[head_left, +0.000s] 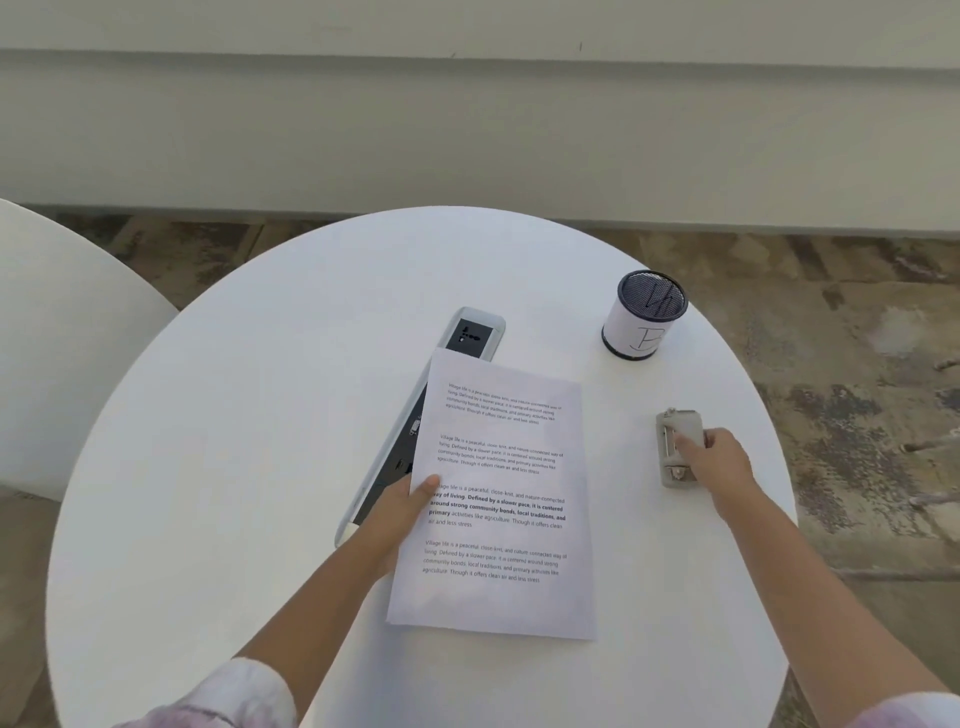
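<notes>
Left grip (396, 519) on white printed sheet (501, 467)

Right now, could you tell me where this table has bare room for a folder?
The widest bare patch is the left half of the table, from the scanner out to the rim. The far strip beyond scanner and mesh cup is free too. It is crowded on the right, among the sheet, cup and grey tool in the right hand.

Round white table (260, 415), mesh cup marked B (641, 325), grey device (471, 332), white chair (62, 338)
</notes>
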